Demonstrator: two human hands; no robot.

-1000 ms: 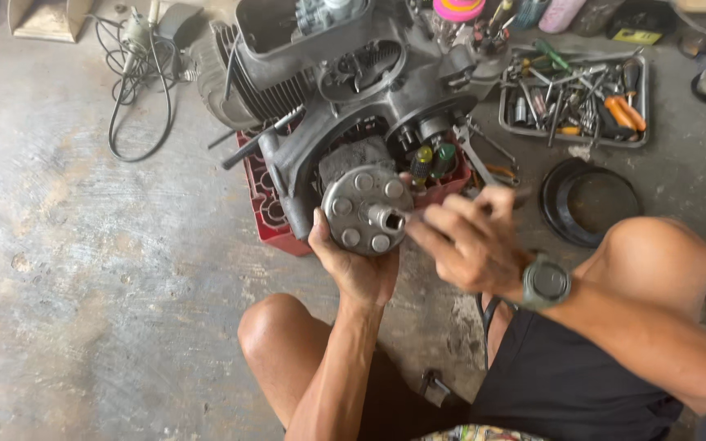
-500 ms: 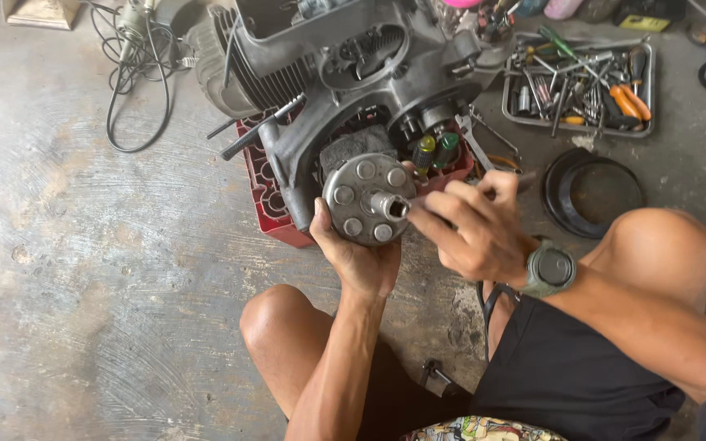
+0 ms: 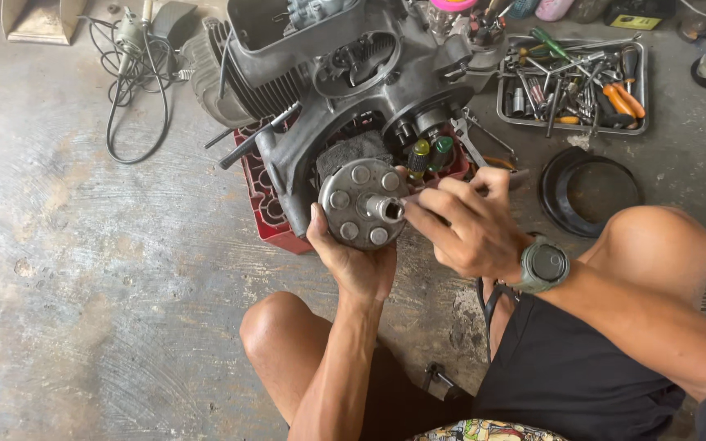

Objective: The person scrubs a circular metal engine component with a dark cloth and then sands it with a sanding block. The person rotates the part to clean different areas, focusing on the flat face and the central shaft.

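My left hand (image 3: 353, 260) grips from below a round grey metal clutch disc (image 3: 359, 202) with several raised studs and a short centre shaft. My right hand (image 3: 461, 222) comes in from the right, and its fingertips pinch something small at the tip of that shaft; the small thing itself is hidden. A green watch (image 3: 546, 265) is on my right wrist. Just behind the disc a grey engine block (image 3: 328, 73) rests on a red plastic crate (image 3: 265, 202). Two screwdrivers with yellow and green handles (image 3: 428, 153) stand upright in the crate beside my right hand.
A metal tray (image 3: 641, 122) of wrenches, sockets and orange-handled pliers sits at the back right. A black rubber ring (image 3: 588, 193) lies near my right knee. A power tool with a coiled black cable (image 3: 132, 82) lies at the back left on the concrete floor.
The disc has been tipped slightly, with its face and shaft turned more toward me. My right fingers have moved onto the shaft tip. The view has shifted a little.
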